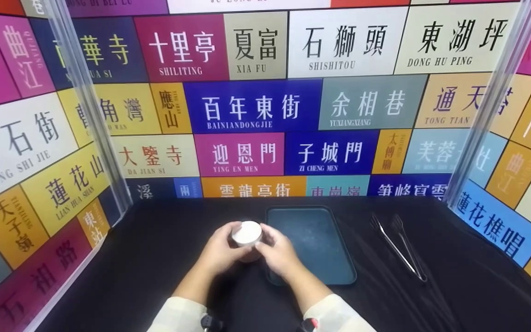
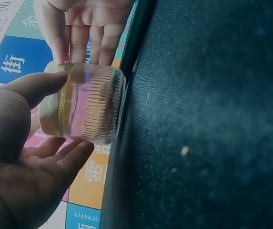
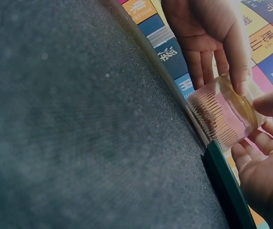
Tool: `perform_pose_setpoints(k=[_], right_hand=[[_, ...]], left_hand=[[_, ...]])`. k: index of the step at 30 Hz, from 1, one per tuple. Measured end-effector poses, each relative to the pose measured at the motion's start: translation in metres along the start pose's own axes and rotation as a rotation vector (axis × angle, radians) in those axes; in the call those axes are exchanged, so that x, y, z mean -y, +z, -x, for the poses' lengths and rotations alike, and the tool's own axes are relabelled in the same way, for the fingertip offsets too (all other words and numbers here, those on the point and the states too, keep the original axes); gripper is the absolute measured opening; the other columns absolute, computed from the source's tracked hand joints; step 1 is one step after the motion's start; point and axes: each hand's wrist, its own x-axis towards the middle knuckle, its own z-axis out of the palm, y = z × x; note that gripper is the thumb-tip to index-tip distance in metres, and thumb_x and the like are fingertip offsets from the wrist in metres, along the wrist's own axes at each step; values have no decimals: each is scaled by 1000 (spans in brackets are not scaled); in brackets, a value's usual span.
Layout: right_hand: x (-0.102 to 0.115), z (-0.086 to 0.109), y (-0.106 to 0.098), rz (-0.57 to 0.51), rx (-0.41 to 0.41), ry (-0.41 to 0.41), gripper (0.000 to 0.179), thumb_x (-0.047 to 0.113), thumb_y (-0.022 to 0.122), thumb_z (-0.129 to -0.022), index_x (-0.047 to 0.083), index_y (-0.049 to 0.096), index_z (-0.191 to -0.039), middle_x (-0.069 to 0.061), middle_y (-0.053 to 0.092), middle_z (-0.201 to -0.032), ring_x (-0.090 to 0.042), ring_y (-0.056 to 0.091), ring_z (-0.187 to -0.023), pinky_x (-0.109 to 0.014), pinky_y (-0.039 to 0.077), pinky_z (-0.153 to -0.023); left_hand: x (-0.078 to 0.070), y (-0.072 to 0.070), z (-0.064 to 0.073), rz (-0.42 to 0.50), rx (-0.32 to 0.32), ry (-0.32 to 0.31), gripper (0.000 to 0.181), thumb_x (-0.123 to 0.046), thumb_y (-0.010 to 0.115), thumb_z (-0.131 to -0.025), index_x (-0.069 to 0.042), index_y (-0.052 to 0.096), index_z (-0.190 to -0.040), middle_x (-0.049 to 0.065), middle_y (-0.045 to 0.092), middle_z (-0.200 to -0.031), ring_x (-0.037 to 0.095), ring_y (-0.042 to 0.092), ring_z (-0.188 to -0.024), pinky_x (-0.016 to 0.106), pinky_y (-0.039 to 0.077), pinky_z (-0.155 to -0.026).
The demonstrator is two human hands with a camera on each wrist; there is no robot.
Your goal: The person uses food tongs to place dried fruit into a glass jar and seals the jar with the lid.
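A small clear jar (image 2: 91, 105) with a whitish lid (image 1: 248, 233) stands upright on the black cloth, beside the tray's left edge. Through its side show many thin, pale wooden sticks that look like toothpicks. My left hand (image 1: 219, 251) holds the jar from the left, its thumb against the lid's rim. From the other side my right hand (image 1: 278, 251) grips it too, thumb at the lid. In both wrist views the lid sits on the jar. The palms hide part of the jar in the head view.
A dark teal tray (image 1: 314, 244) lies just right of the jar, its left edge close to my right hand. Metal tongs (image 1: 401, 249) lie farther right on the black tablecloth (image 1: 155, 240). Colourful sign-printed walls and clear corner posts (image 1: 482, 92) enclose the table.
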Motion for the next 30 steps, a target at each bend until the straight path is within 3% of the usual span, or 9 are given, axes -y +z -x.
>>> perform_pose_setpoints(k=[14,30], right_hand=[[-1,1,-1,9,-26,29,59,19,68,-104,-6,50,-154,-25,60,-153,-40,57,-146,-53,46,-123],[0,1,-2,-12,-32,82,59,17,68,-103,-6,49,-154,-26,58,-155,-42,54,-148,-54,44,-124]], left_hand=[[-4,3,1,-36,37,-5,74,-16,86,-90,-2,51,-154,22,55,-159,42,47,-152,61,34,-129],[-4,8,1,-36,43,-25,73,-13,85,-90,-2,51,-154,23,53,-159,42,46,-152,61,34,-129]])
